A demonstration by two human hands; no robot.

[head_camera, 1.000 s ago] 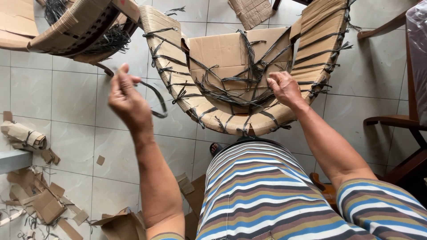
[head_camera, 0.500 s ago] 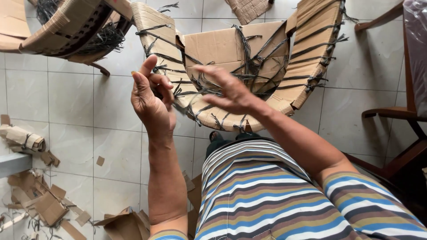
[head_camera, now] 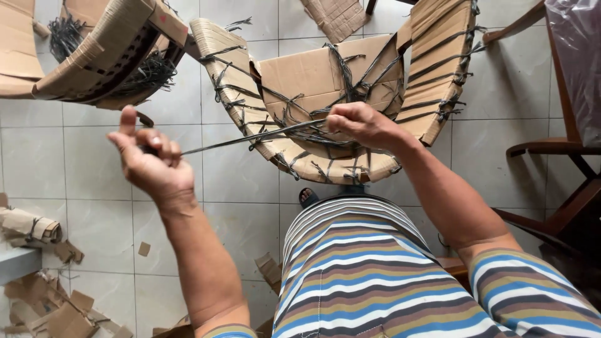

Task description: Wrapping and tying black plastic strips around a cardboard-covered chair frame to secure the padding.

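Head view: cardboard-wrapped curved frame point(head_camera: 325, 94) on the tiled floor point(head_camera: 238, 206).
Left hand point(head_camera: 153, 163): pinching the dark strap point(head_camera: 250, 136), pulling it taut.
Right hand point(head_camera: 363, 124): closed on the strap's other end, bracing the frame.
Nearby: cardboard scraps point(head_camera: 44, 313), wooden chair point(head_camera: 563, 144).

Cardboard-wrapped chair frame point(head_camera: 325, 81), upper centre of the frame: plain tan-brown, crossed by dark grey straps.
Strap point(head_camera: 250, 138), centre left: dark grey.
Second wrapped bundle point(head_camera: 94, 56), upper left: the same tan-brown, with black strands.
Shirt point(head_camera: 369, 275), lower centre: horizontal stripes of blue, white, brown and ochre.
Floor point(head_camera: 75, 156): pale grey-white square tiles with darker grout lines.
Cardboard scraps point(head_camera: 44, 313), lower left: brown.
Wooden chair point(head_camera: 563, 150), right edge: dark reddish-brown.
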